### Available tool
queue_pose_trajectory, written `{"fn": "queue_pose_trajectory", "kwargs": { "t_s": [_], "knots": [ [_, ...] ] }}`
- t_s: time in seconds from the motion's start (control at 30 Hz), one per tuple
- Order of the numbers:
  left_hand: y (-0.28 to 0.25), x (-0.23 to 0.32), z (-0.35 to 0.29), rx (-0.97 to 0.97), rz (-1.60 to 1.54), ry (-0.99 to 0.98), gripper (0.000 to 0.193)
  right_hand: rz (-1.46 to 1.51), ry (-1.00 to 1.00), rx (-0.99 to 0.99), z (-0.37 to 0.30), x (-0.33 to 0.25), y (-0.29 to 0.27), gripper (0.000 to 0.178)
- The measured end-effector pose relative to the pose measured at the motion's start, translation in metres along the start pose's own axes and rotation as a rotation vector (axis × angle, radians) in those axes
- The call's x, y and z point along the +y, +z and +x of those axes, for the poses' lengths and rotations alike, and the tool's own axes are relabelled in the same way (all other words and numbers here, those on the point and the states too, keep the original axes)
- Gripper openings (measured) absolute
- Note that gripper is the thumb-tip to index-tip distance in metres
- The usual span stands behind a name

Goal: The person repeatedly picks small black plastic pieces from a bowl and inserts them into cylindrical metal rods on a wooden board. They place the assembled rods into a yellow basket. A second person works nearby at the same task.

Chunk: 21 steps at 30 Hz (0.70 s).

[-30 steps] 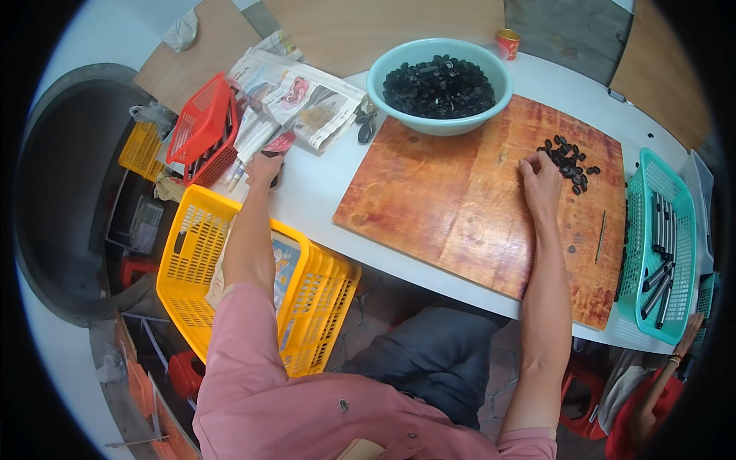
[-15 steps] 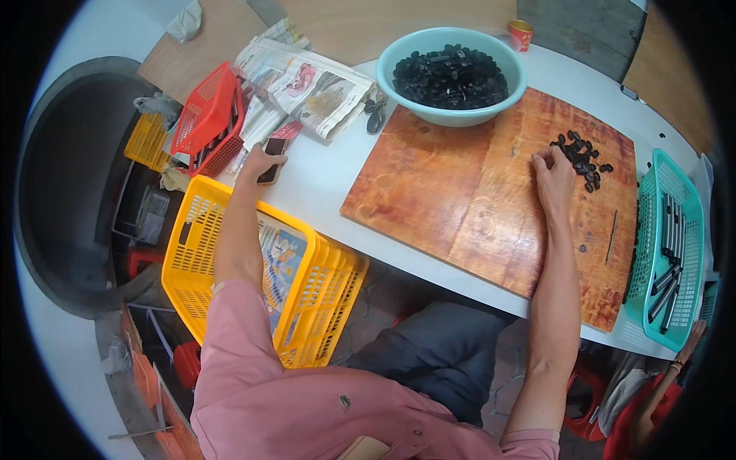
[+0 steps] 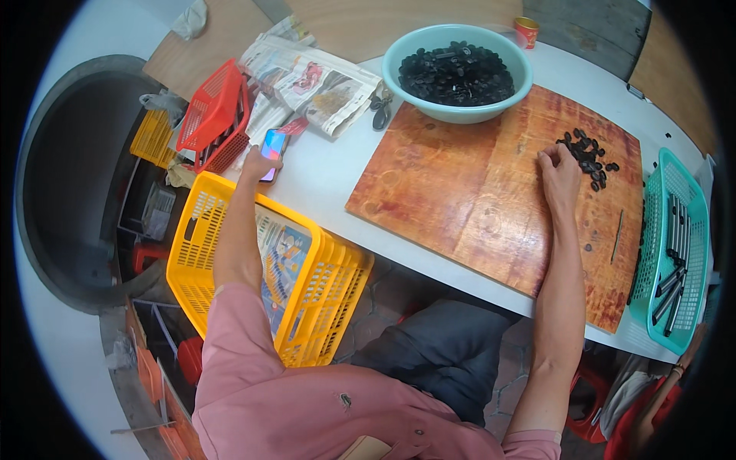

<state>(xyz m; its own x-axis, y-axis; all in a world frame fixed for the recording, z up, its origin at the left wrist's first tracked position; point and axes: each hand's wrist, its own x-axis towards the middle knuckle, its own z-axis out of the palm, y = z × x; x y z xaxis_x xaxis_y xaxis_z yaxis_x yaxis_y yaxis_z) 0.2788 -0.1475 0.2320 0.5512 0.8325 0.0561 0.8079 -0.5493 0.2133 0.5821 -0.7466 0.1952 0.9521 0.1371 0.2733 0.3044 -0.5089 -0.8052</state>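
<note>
At the table's left edge, my left hand (image 3: pixel 259 164) is closed around the lower part of a smartphone (image 3: pixel 273 144), whose screen is lit in blue and pink. My right hand (image 3: pixel 561 175) rests on a reddish-brown wooden board (image 3: pixel 445 199) with its fingers curled inward; whatever they may hold is hidden. Just beyond those fingers lies a loose pile of small black oval pieces (image 3: pixel 589 156). A pale turquoise bowl (image 3: pixel 458 113) heaped with similar black pieces (image 3: pixel 456 75) stands on the board's far part. One thin rod (image 3: pixel 616 238) lies near the board's right side.
Below my left forearm sit stacked yellow crates (image 3: pixel 326 284) with printed paper inside. Red baskets (image 3: pixel 211 107) and newspapers (image 3: pixel 314 84) lie at the far left. A green basket (image 3: pixel 652 230) with dark tubes is at right, near another person's hand (image 3: pixel 694 345). A red-gold cup (image 3: pixel 527 32) stands behind.
The phone's screen has gone from dark to lit, and my left hand now sits lower on it. My right hand stays by the black pieces. The whole view has shifted slightly.
</note>
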Motion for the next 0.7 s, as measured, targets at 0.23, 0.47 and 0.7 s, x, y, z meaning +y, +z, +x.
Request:
{"fn": "queue_pose_trajectory", "kwargs": {
  "t_s": [0.23,0.47,0.7],
  "knots": [
    [0.006,0.009,-0.006,0.175,0.089,-0.140,0.100,0.001,0.001,0.002,-0.001,-0.001,-0.001,0.020],
    [-0.001,0.031,-0.023,0.258,0.058,-0.158,0.097,-0.021,0.007,-0.008,0.000,-0.003,-0.002,0.020],
    [-0.002,0.042,-0.031,0.264,0.161,-0.099,0.090,-0.001,0.002,-0.001,0.000,-0.002,-0.001,0.020]
  ]
}}
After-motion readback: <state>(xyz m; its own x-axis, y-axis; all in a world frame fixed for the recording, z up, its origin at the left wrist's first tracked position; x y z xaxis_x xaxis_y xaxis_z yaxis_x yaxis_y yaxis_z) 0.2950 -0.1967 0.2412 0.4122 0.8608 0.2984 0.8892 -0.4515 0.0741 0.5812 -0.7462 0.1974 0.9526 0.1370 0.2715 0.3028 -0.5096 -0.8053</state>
